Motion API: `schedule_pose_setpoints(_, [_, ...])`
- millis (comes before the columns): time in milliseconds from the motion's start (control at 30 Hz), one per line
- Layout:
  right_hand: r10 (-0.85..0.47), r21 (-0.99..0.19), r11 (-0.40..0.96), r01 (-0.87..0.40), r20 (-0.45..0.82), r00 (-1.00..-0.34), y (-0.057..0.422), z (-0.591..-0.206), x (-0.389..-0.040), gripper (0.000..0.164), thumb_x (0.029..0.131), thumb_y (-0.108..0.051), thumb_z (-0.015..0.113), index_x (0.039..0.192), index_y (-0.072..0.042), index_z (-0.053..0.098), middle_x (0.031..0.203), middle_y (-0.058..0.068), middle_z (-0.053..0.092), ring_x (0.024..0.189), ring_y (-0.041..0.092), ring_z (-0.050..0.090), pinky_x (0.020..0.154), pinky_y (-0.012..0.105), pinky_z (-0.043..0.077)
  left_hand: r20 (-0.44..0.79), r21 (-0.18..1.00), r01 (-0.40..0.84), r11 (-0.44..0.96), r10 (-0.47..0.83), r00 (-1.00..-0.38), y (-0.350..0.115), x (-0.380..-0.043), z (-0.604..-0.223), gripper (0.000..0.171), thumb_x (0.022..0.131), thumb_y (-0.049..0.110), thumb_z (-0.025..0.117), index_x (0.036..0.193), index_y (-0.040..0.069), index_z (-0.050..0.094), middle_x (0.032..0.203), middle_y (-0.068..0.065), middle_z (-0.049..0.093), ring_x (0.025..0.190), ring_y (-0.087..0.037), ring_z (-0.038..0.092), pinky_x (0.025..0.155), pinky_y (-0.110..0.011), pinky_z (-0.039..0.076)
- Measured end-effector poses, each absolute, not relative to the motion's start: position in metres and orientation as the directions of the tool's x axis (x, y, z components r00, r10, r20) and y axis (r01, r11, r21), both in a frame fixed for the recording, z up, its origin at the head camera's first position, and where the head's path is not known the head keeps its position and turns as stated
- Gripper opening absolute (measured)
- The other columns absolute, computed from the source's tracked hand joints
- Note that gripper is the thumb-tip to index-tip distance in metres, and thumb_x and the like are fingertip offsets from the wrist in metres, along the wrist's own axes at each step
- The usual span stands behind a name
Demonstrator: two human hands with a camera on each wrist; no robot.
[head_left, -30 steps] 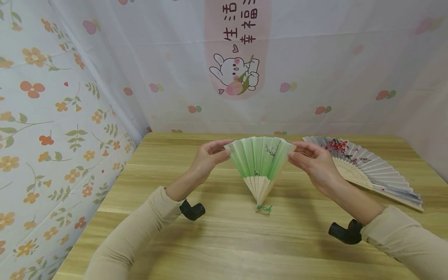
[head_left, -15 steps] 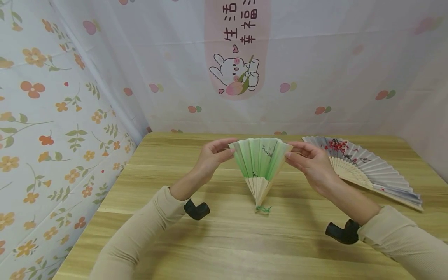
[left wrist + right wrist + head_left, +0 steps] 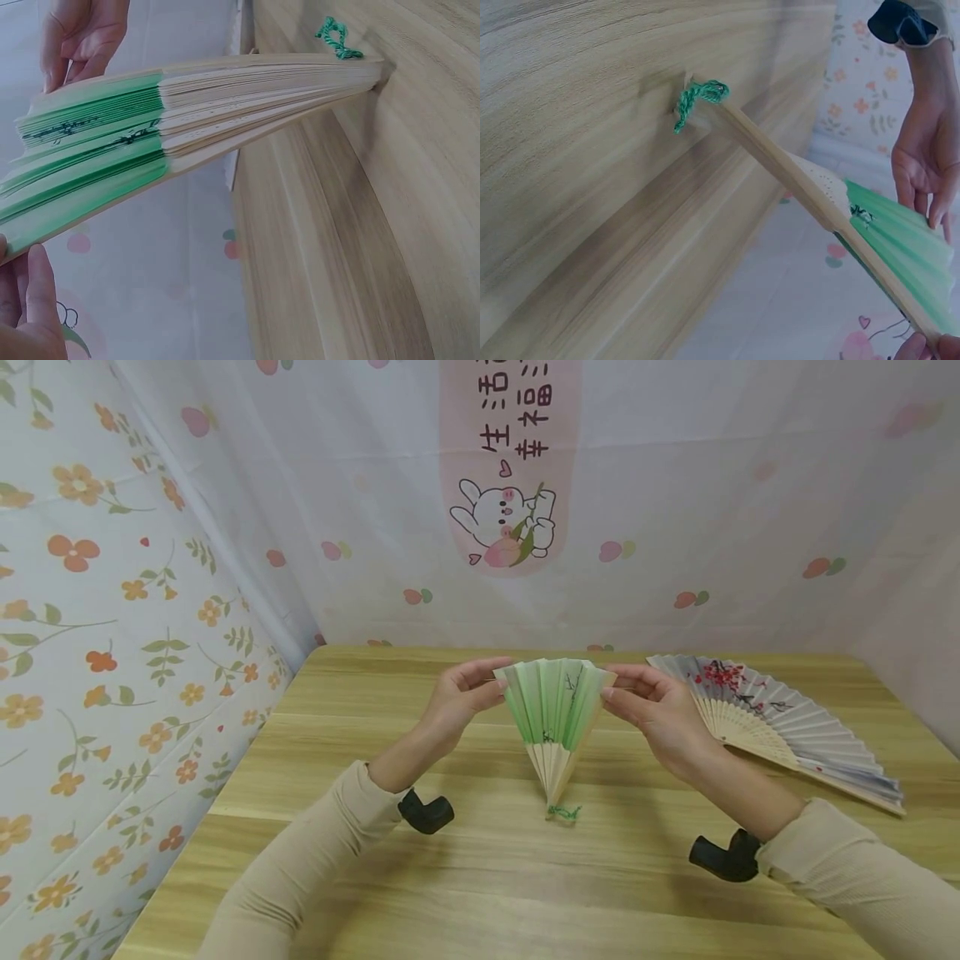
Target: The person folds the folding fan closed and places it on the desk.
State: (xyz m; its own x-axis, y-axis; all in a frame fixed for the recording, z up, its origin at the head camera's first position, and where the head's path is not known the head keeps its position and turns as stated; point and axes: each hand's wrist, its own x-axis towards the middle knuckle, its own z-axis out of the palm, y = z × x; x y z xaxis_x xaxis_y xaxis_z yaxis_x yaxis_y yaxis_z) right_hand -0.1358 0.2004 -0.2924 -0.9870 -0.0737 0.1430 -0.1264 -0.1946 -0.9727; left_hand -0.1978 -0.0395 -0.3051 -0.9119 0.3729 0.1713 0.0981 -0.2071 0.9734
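A green folding fan (image 3: 547, 702), partly spread, stands tilted with its pivot end down at the table. My left hand (image 3: 450, 706) pinches its left outer rib near the top corner, thumb in front. Opposite it, my right hand (image 3: 667, 714) pinches the right outer rib the same way. A green cord loop (image 3: 564, 813) hangs at the pivot and lies by the wood. In the left wrist view the pleats of the fan (image 3: 90, 146) show bunched between pale ribs. The right wrist view has the fan's outer rib (image 3: 795, 180) edge-on.
A second folding fan (image 3: 795, 718), white-grey with red blossoms, lies spread on the wooden table (image 3: 487, 877) at the right, behind my right forearm. A printed curtain (image 3: 360, 485) hangs behind the table, and a flowered one (image 3: 105, 677) on the left.
Both hands have come closer together, narrowing the spread of the green fan. Its pivot end stays at nearly the same place. The blossom fan has not moved.
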Motion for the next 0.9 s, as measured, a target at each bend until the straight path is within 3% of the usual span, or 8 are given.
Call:
schedule_pose_setpoints(233, [-0.064,-0.975,-0.190,-0.119,0.133,-0.989,0.1993,-0.2925,-0.1369,0.019,0.083,-0.004,0.060,0.101,-0.011,0.059,0.086,0.001,0.056,0.080,0.010,0.058,0.081,0.025,0.047,0.179,0.974,0.111,-0.195,0.377,-0.909,-0.0379,-0.1976,-0.3058,0.033,0.085,-0.003,0.053,0.118,-0.006,0.052,0.085,0.000,0.058,0.081,-0.011,0.056,0.088,-0.041,0.044])
schedule_pose_setpoints(533, [-0.055,-0.976,-0.184,-0.120,0.132,-0.990,0.1973,-0.2912,-0.1378,0.021,0.083,-0.003,0.061,0.101,-0.012,0.059,0.085,0.001,0.056,0.079,0.009,0.058,0.080,0.025,0.047,0.190,0.976,0.128,-0.176,0.406,-0.894,-0.0337,-0.1988,-0.3045,0.034,0.085,-0.001,0.054,0.119,-0.003,0.053,0.091,-0.007,0.057,0.083,-0.012,0.056,0.085,-0.034,0.046])
schedule_pose_setpoints(900, [-0.061,-0.973,-0.197,-0.119,0.133,-0.989,0.1968,-0.2912,-0.1374,0.020,0.083,-0.002,0.060,0.100,-0.011,0.059,0.085,0.001,0.054,0.080,0.009,0.057,0.080,0.025,0.047,0.199,0.976,0.142,-0.168,0.402,-0.894,-0.0305,-0.1959,-0.3028,0.033,0.086,-0.001,0.054,0.119,-0.002,0.053,0.088,-0.001,0.058,0.083,-0.013,0.056,0.085,-0.034,0.046])
